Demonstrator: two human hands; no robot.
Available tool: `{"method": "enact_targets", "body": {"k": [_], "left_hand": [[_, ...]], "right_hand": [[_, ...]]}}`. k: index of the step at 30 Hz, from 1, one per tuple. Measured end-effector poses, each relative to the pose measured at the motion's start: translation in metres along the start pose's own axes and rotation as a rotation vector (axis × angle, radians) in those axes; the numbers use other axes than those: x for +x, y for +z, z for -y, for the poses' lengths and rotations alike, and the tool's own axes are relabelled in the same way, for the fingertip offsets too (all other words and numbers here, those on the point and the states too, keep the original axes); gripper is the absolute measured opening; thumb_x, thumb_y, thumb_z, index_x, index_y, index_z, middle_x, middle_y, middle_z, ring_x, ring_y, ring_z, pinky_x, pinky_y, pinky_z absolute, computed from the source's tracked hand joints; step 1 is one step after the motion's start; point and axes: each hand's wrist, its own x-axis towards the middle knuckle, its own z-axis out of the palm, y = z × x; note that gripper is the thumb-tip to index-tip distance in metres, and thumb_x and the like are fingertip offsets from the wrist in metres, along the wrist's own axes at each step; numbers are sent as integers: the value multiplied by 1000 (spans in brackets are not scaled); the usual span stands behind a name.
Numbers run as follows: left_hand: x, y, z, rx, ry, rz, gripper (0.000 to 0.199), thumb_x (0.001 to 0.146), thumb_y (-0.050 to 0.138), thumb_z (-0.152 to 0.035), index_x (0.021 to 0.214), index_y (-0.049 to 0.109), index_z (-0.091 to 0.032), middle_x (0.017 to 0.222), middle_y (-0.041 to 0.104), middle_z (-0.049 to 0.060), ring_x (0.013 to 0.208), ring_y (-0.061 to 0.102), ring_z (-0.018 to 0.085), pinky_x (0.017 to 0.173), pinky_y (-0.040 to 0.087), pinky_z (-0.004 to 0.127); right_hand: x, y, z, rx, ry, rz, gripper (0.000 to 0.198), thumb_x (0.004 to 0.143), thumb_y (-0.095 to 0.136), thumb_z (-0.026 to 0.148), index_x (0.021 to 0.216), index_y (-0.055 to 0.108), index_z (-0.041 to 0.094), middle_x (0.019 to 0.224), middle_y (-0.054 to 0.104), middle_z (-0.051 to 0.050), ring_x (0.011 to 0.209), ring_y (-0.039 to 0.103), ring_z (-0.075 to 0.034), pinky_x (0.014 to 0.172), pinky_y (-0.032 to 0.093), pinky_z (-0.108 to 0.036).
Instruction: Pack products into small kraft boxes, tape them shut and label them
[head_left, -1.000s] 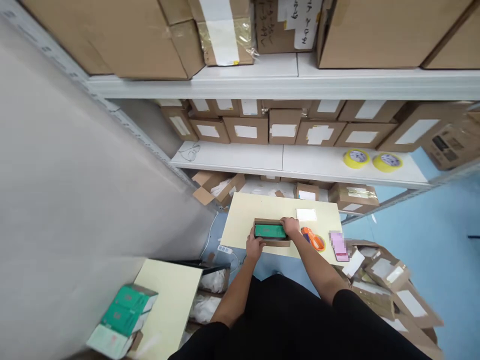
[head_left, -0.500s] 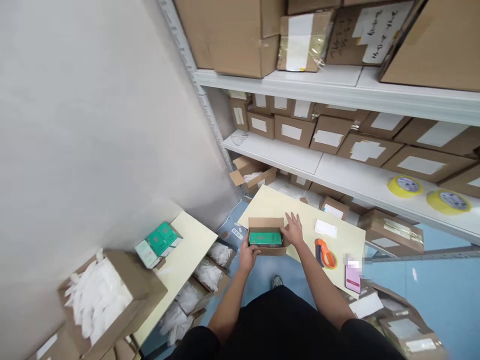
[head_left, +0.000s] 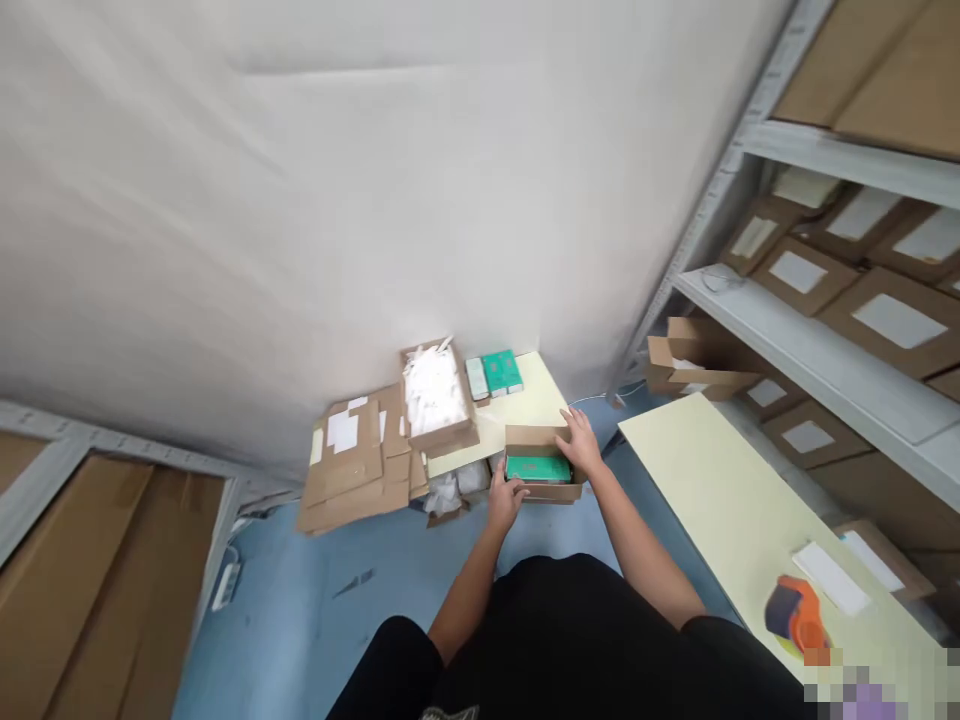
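Observation:
Between my two hands is an open cardboard box [head_left: 536,437] with its flaps up, held in the air in front of me. Inside it lies a green box [head_left: 538,469]. My left hand [head_left: 505,497] grips the near left side of the cardboard box, thumb toward the inside. On the right side, my right hand [head_left: 579,443] is closed over the wall, fingers at the far right corner. Other green boxes [head_left: 501,372] sit on the small cream table [head_left: 529,398] ahead, beside a carton of white packets [head_left: 439,432].
Flattened cardboard [head_left: 358,475] leans left of the small table. To the right stands a longer cream table [head_left: 694,455] with an orange tape dispenser [head_left: 802,612] and a white paper stack [head_left: 831,577]. A shelf [head_left: 832,345] of labelled cartons is at right, another rack at left.
My view and body have turned left, away from the long table and toward the small one. The cardboard box with the green box has come along in both hands.

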Motion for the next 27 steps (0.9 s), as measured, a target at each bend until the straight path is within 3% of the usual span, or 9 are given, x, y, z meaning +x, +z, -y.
{"method": "enact_targets", "body": {"k": [3,7,10,14,18,22,27], "left_hand": [[-20,-49,50,-2,-78,-81,10,86,77,-21,95,81,-21,172,31,7,154,39,34,125,37,50],[-42,-101,107,-21,-149,-146,11,86,76,-21,96,81,-21,172,31,6,154,38,33,127,36,46],[-52,-125,139,-63,-208,-192,12,86,75,-20,97,81,-20,172,30,7,152,40,33,126,36,45],[-55,-141,164,-97,-260,-211,12,85,76,-21,96,81,-20,170,32,7,153,39,34,127,36,47],[-47,-141,176,-137,-252,-196,16,85,78,-25,100,81,-20,168,35,10,153,38,36,127,34,52],[-39,-134,181,-167,-248,-187,12,83,80,-23,95,81,-20,169,34,10,154,37,37,126,35,53],[-38,-129,184,-182,-233,-188,11,83,79,-24,94,81,-21,169,34,9,153,39,35,125,38,51]], "right_hand": [[20,48,76,13,-140,81,70,91,64,34,158,48,22,168,39,-12,158,28,-34,129,28,-53],[48,105,158,38,-267,144,70,92,65,35,159,48,24,169,37,-11,156,31,-32,129,29,-50],[75,141,208,33,-296,188,68,94,65,36,159,48,25,170,36,-10,155,35,-31,127,33,-46],[119,181,262,-73,-248,308,64,93,69,39,154,54,25,170,36,-11,151,41,-33,123,37,-44],[160,209,282,-219,-99,433,78,86,79,51,155,52,26,170,32,-15,144,49,-38,115,45,-46],[181,226,272,-314,87,531,93,76,89,54,154,51,23,165,36,-22,132,61,-35,109,49,-42],[184,235,258,-351,44,480,44,85,78,24,129,74,16,132,70,-19,118,69,-29,101,51,-34]]}}
